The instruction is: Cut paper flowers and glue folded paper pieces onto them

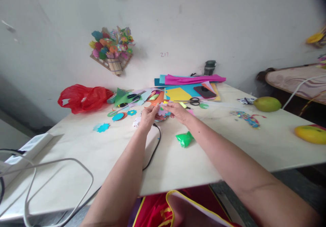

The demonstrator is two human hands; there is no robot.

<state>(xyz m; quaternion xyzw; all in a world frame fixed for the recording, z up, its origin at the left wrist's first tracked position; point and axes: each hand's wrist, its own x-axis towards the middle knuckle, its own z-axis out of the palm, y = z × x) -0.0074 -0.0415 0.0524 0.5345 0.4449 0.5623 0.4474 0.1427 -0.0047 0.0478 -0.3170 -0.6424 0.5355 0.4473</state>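
Note:
A lilac paper flower [162,110] with a small green centre is pinched between my two hands over the middle of the table. My left hand [149,115] grips its left edge, and my right hand [178,111] has the right edge between thumb and fingers. Under the flower shows part of a round, many-coloured item whose kind I cannot make out. Left of my hands lie a blue paper flower [131,112], blue paper circles [118,116] and a larger blue scalloped cutout [103,128]. A bright green plastic packet [184,139] rests below my right wrist.
Black-handled scissors [195,101], a phone [204,92] and coloured sheets [178,94] lie at the back. A red plastic bag [84,98] is back left. A black cable [156,149] runs toward me. A power strip [33,147] sits left; mangoes [267,103] lie right.

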